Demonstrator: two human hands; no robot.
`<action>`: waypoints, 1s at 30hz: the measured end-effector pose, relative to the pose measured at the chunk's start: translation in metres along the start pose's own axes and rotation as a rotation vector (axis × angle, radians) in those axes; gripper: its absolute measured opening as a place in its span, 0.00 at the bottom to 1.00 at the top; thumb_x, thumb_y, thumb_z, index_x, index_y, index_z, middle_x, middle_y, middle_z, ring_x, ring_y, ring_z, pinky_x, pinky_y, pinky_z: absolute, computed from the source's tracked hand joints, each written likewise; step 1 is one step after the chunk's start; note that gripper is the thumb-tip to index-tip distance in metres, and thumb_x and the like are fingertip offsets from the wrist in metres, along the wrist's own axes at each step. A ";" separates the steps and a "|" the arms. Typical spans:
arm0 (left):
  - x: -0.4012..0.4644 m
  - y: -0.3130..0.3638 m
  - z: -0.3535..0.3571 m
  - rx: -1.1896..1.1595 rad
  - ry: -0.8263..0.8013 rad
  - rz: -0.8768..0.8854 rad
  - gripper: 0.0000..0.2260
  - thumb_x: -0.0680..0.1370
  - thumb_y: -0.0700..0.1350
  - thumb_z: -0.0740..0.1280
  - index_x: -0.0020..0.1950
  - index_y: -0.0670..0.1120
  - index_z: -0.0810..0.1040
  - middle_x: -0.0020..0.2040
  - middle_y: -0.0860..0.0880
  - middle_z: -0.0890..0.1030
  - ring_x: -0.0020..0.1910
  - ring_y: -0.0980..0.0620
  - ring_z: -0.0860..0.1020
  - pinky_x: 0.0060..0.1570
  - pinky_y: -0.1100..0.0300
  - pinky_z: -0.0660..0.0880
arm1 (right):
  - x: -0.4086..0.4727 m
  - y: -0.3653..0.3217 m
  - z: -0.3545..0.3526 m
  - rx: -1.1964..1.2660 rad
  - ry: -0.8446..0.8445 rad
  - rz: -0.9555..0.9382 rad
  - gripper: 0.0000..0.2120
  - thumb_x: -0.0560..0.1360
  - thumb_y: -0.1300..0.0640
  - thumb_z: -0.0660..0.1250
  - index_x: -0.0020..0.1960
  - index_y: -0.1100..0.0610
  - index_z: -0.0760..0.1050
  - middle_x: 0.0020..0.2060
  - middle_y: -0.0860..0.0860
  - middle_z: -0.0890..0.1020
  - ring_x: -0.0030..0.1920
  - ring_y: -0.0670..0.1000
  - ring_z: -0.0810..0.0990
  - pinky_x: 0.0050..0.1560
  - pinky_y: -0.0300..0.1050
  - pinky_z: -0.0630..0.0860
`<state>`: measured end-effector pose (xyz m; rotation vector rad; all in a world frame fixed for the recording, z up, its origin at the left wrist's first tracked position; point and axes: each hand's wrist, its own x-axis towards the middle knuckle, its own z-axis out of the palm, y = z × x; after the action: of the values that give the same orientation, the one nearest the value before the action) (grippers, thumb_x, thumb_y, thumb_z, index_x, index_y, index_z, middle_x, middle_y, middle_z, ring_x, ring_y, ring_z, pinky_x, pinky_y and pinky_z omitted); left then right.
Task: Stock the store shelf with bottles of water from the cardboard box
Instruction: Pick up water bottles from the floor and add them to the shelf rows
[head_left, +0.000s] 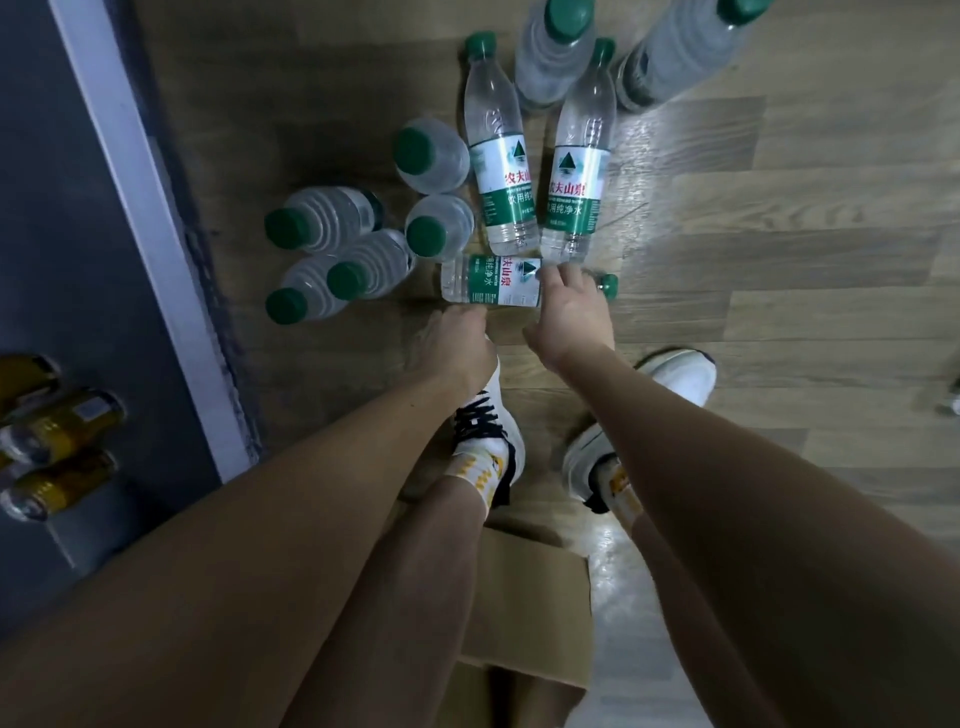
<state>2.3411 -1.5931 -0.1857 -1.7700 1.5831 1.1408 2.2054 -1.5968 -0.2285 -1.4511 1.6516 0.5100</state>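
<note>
Several green-capped water bottles are on the wooden floor. One bottle (491, 282) lies on its side, cap pointing right. My right hand (569, 312) grips it around the neck end. My left hand (457, 343) reaches down just below the bottle's base end, fingertips close to it; whether they touch it I cannot tell. Two more bottles (498, 156) (579, 166) lie flat just beyond it. Several others stand upright to the left (322, 218) and at the top (553, 47). The cardboard box (530, 587) sits on the floor between my legs.
The store shelf's dark base with a pale edge (156, 234) runs along the left. Yellow-labelled bottles (57, 431) stand on it at lower left. My white shoes (675, 374) are planted just behind the bottles. Bare wooden floor stretches to the right.
</note>
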 end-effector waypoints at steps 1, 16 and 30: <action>0.008 -0.001 0.007 -0.015 0.008 0.003 0.03 0.79 0.41 0.60 0.50 0.45 0.74 0.53 0.45 0.77 0.53 0.44 0.75 0.49 0.49 0.74 | 0.008 0.002 0.007 -0.035 0.031 -0.014 0.31 0.72 0.60 0.69 0.73 0.58 0.64 0.69 0.57 0.68 0.69 0.58 0.65 0.71 0.52 0.64; 0.036 -0.012 0.040 0.020 0.033 0.059 0.04 0.79 0.41 0.61 0.51 0.43 0.74 0.53 0.44 0.77 0.54 0.44 0.73 0.47 0.50 0.73 | 0.042 -0.010 0.041 -0.652 0.029 -0.099 0.22 0.75 0.52 0.63 0.66 0.59 0.68 0.60 0.61 0.70 0.61 0.60 0.68 0.61 0.54 0.68; -0.054 0.009 -0.036 0.056 -0.010 0.083 0.12 0.78 0.40 0.61 0.61 0.45 0.73 0.58 0.43 0.76 0.59 0.42 0.71 0.56 0.48 0.70 | -0.062 -0.003 -0.054 -0.066 -0.389 0.082 0.39 0.70 0.44 0.76 0.71 0.60 0.62 0.61 0.57 0.78 0.61 0.57 0.78 0.53 0.48 0.74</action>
<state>2.3426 -1.5946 -0.1207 -1.6745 1.6799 1.1294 2.1879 -1.6019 -0.1485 -1.2392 1.3962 0.8434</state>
